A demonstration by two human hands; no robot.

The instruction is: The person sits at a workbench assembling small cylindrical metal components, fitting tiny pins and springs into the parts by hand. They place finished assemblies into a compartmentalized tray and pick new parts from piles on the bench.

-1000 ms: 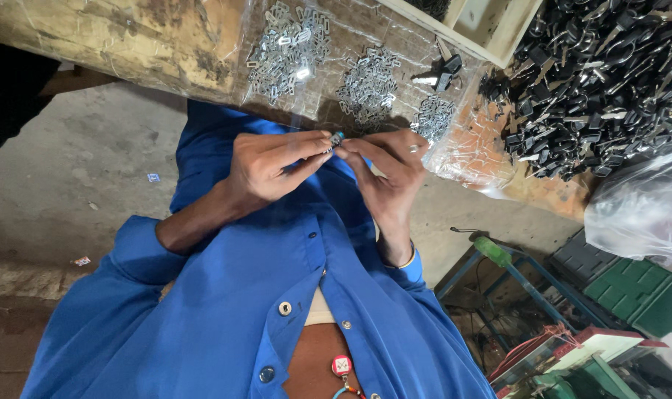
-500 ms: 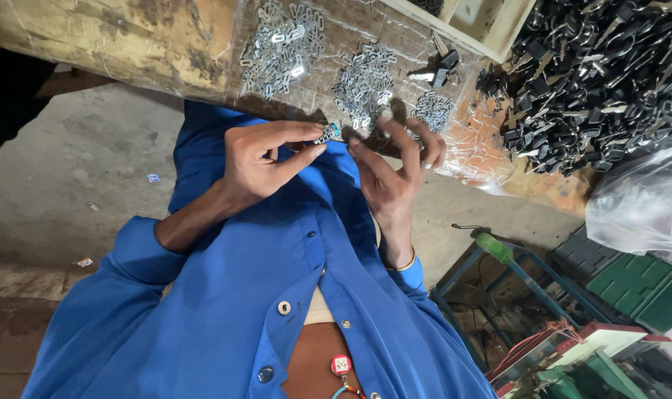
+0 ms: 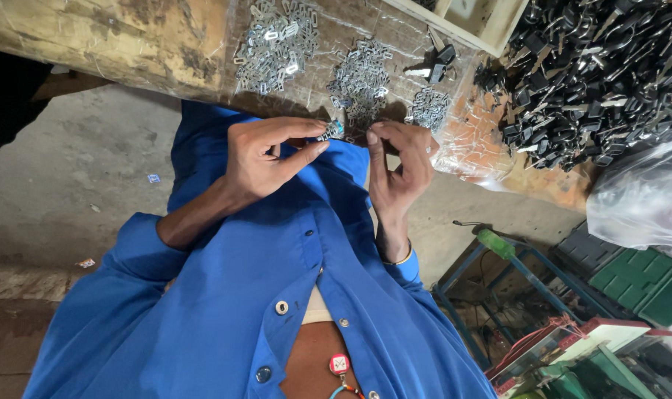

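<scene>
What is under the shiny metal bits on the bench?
The metal bits lie in heaps on a clear plastic sheet over the worn wooden bench. What lies beneath each heap is hidden.

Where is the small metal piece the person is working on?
The small metal piece sits pinched in the left hand, centre of the head view, just below the piles of metal clips.

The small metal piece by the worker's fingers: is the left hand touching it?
Touching. The head view shows the left hand pinching the small metal piece at its fingertips; the right hand sits just beside it.
</scene>
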